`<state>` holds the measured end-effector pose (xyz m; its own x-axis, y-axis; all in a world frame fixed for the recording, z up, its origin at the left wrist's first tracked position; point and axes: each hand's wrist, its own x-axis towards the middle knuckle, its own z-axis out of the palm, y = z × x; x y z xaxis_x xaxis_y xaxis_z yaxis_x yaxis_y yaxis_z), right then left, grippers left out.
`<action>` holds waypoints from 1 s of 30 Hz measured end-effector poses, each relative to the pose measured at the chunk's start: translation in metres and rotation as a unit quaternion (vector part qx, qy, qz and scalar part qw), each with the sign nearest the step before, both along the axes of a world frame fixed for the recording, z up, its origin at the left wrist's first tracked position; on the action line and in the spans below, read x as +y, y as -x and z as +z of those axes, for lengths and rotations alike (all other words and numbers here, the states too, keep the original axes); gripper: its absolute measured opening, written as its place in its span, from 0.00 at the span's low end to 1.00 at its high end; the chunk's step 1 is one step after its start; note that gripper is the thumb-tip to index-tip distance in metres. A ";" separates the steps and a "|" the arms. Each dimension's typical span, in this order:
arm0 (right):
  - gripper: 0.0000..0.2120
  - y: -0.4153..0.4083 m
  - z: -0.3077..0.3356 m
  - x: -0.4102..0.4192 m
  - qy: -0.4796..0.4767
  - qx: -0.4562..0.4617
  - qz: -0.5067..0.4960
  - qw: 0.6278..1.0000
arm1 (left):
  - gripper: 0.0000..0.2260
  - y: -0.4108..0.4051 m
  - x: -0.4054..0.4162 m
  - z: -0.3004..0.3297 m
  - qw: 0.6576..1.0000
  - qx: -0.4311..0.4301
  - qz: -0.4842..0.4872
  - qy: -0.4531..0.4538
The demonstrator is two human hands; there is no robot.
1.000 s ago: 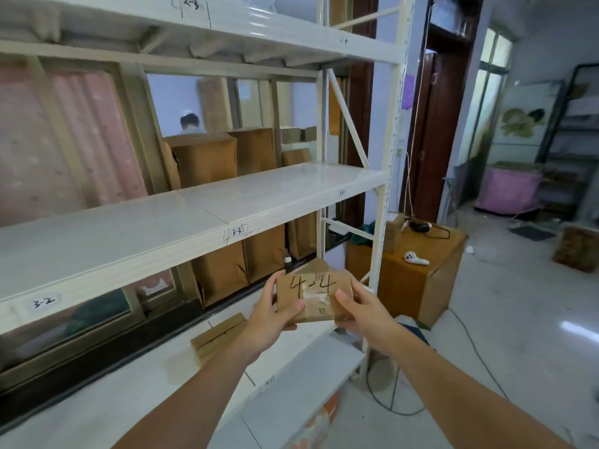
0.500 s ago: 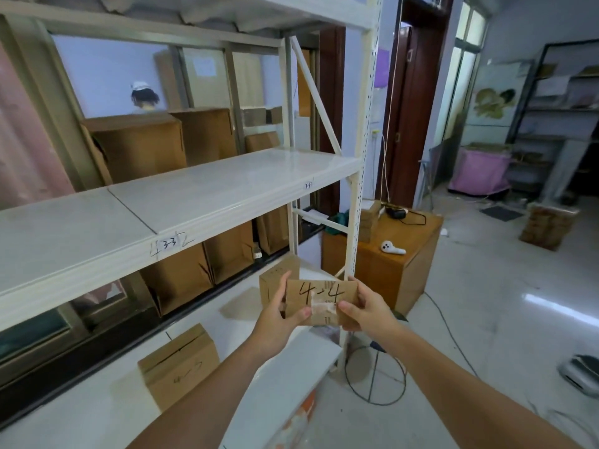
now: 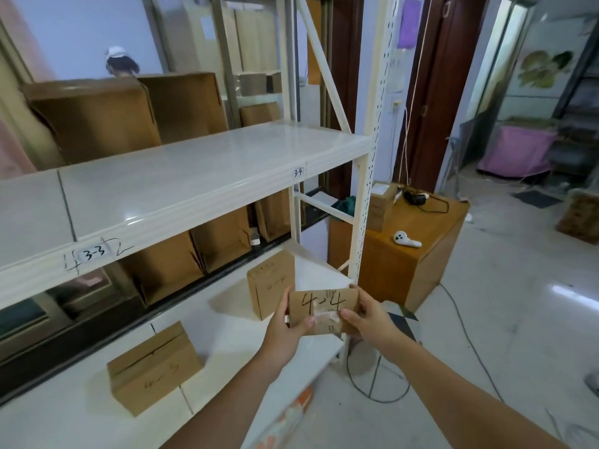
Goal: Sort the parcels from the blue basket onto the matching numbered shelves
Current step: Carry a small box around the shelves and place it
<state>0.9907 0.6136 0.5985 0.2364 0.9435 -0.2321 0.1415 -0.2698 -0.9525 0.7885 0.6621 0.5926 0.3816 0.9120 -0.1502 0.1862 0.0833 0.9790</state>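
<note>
Parcel (image 3: pixel 324 311) marked "4-4", held lower centre of frame, above front edge of bottom shelf (image 3: pixel 227 345). Left hand (image 3: pixel 285 332) gripping left end, thumb across front; right hand (image 3: pixel 369 315) gripping right end. Second box (image 3: pixel 270 288) upright just behind, on shelf. Third box (image 3: pixel 152 367) lower left. Labels "3-3" (image 3: pixel 94 254), "3-4" (image 3: pixel 298 172) on shelf above.

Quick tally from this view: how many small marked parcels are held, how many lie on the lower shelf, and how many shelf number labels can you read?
Small brown cardboard parcels held, marked 4-4, in the grip of the left hand and right hand: 1
Small brown cardboard parcels lying on the lower white shelf: 2
Readable shelf number labels, 3-3 and 3-4: 2
Total: 5
</note>
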 end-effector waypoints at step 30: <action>0.03 -0.166 -0.121 0.289 0.111 -0.136 0.153 0.973 | 0.17 -0.167 0.200 -0.103 0.950 0.039 0.260 0.171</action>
